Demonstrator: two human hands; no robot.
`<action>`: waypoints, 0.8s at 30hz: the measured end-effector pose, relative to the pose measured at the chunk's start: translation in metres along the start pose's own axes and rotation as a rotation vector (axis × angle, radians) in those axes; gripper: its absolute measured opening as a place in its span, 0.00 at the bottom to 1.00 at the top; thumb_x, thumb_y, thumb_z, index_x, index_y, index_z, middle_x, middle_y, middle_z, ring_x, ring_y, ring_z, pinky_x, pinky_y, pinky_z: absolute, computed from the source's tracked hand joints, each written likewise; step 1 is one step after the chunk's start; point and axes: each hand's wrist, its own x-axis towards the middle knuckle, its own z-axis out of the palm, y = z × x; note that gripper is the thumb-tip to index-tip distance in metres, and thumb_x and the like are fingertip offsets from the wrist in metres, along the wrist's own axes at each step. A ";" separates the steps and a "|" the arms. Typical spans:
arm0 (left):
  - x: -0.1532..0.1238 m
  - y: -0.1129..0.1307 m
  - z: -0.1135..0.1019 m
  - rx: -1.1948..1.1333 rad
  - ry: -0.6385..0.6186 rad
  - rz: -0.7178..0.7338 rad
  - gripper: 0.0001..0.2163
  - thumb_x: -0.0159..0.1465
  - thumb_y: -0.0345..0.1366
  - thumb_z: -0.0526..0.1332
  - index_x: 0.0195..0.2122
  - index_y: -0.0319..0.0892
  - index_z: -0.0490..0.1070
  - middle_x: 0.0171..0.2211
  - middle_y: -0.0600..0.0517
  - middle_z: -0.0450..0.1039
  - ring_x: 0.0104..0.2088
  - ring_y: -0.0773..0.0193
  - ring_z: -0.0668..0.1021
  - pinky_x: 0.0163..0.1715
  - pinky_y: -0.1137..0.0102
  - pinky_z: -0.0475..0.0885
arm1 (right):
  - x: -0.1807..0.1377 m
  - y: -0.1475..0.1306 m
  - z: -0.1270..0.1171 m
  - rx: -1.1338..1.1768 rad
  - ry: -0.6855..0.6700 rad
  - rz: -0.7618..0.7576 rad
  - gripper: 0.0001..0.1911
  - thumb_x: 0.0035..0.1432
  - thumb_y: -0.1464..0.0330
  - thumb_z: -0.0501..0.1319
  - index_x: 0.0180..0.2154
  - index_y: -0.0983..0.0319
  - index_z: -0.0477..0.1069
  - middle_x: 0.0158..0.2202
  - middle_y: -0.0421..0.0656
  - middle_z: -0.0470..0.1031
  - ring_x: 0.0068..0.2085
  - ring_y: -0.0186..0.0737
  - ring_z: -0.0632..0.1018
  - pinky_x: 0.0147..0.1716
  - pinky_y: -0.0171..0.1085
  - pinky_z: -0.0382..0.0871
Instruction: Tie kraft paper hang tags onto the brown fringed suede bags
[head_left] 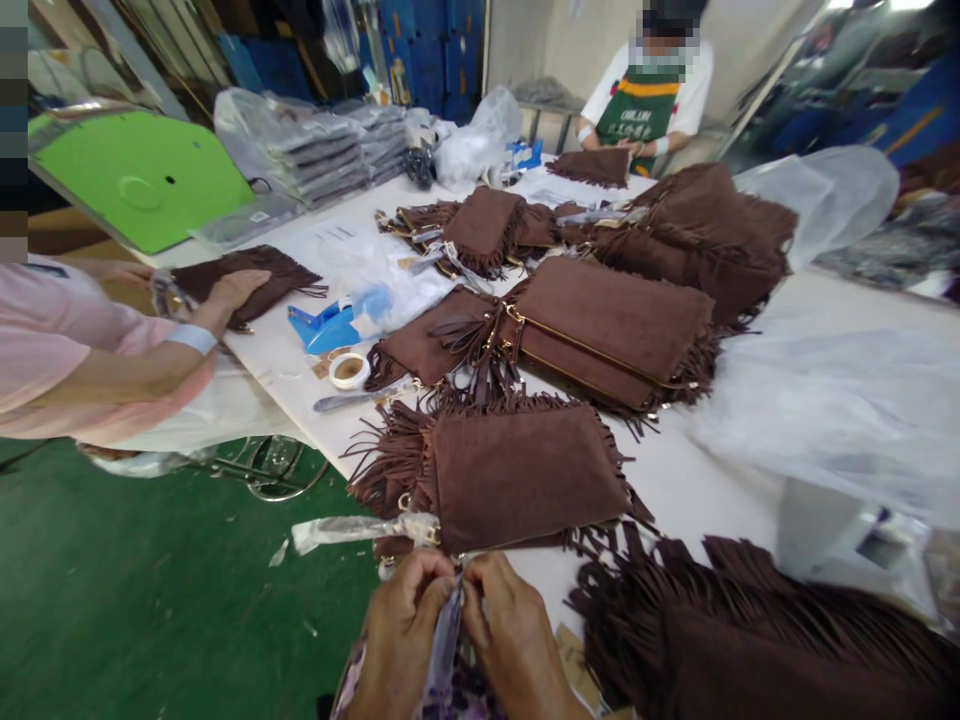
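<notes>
My left hand (401,625) and my right hand (508,625) meet at the bottom edge, both pinching a thin strip of clear plastic wrap (448,625) between the fingertips. Just beyond them lies a brown suede fringed bag (517,470) flat on the white table (720,480). A twisted piece of clear plastic (360,530) sticks out from its near left corner by a gold ring. Another fringed bag (750,640) lies at the lower right.
More brown fringed bags (600,325) cover the table. A roll of tape (349,371) and a blue dispenser (322,328) sit left of them. A person in pink (90,350) presses a bag at left. A person in a green apron (645,100) stands at the far end. Clear plastic bags (840,400) lie right.
</notes>
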 end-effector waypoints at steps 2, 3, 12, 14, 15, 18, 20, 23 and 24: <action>0.001 0.002 -0.001 0.014 0.001 -0.018 0.08 0.63 0.41 0.58 0.31 0.44 0.71 0.28 0.54 0.73 0.31 0.61 0.74 0.34 0.71 0.67 | 0.002 0.000 0.001 -0.005 0.002 -0.008 0.07 0.65 0.73 0.50 0.35 0.59 0.64 0.30 0.40 0.69 0.30 0.38 0.73 0.30 0.35 0.62; 0.001 0.003 -0.001 0.011 0.003 -0.022 0.08 0.63 0.41 0.58 0.31 0.44 0.71 0.28 0.53 0.73 0.31 0.60 0.74 0.34 0.71 0.68 | 0.004 -0.001 0.002 -0.005 0.000 -0.009 0.07 0.65 0.73 0.50 0.35 0.59 0.64 0.30 0.40 0.69 0.30 0.37 0.73 0.30 0.35 0.61; 0.005 0.000 0.002 -0.144 0.016 -0.057 0.09 0.60 0.43 0.61 0.30 0.43 0.72 0.27 0.53 0.73 0.28 0.61 0.74 0.28 0.72 0.67 | 0.003 0.007 0.007 0.333 -0.053 0.264 0.09 0.65 0.66 0.51 0.33 0.60 0.66 0.30 0.42 0.71 0.32 0.39 0.74 0.32 0.36 0.64; 0.003 -0.002 0.005 -0.201 0.000 -0.066 0.10 0.60 0.44 0.62 0.30 0.42 0.71 0.27 0.54 0.72 0.29 0.62 0.74 0.30 0.72 0.67 | -0.006 0.008 0.012 0.624 -0.037 0.441 0.11 0.65 0.59 0.53 0.38 0.60 0.66 0.29 0.41 0.73 0.31 0.39 0.75 0.30 0.35 0.67; 0.002 -0.002 0.007 -0.230 0.000 -0.066 0.10 0.59 0.44 0.63 0.30 0.42 0.71 0.27 0.54 0.72 0.29 0.62 0.74 0.31 0.72 0.68 | -0.011 0.008 0.016 0.770 -0.044 0.519 0.15 0.64 0.55 0.54 0.41 0.59 0.65 0.27 0.40 0.72 0.29 0.38 0.75 0.28 0.34 0.68; 0.000 0.000 0.008 -0.345 -0.024 -0.144 0.14 0.55 0.48 0.66 0.32 0.41 0.71 0.27 0.53 0.73 0.28 0.62 0.74 0.30 0.71 0.68 | -0.028 0.004 0.026 1.073 -0.140 0.647 0.27 0.56 0.44 0.57 0.41 0.60 0.62 0.21 0.34 0.68 0.18 0.33 0.69 0.18 0.31 0.64; 0.002 0.004 0.006 -0.434 -0.107 -0.267 0.18 0.56 0.53 0.65 0.32 0.40 0.71 0.24 0.52 0.72 0.25 0.61 0.74 0.28 0.69 0.69 | -0.036 -0.002 0.030 1.127 -0.167 0.699 0.29 0.52 0.40 0.57 0.35 0.60 0.62 0.18 0.33 0.65 0.14 0.29 0.63 0.14 0.30 0.59; 0.009 0.010 0.003 -0.412 -0.166 -0.326 0.20 0.54 0.53 0.66 0.26 0.39 0.71 0.19 0.54 0.69 0.21 0.65 0.72 0.25 0.71 0.66 | -0.038 -0.021 0.037 1.029 -0.118 0.723 0.29 0.53 0.40 0.55 0.33 0.60 0.67 0.18 0.36 0.67 0.16 0.33 0.67 0.15 0.33 0.64; 0.010 0.011 0.003 -0.385 -0.148 -0.318 0.19 0.51 0.51 0.69 0.23 0.40 0.70 0.18 0.55 0.68 0.21 0.66 0.70 0.25 0.72 0.64 | -0.036 -0.030 0.042 0.987 -0.115 0.704 0.28 0.54 0.41 0.56 0.34 0.59 0.69 0.19 0.38 0.69 0.19 0.37 0.71 0.18 0.35 0.67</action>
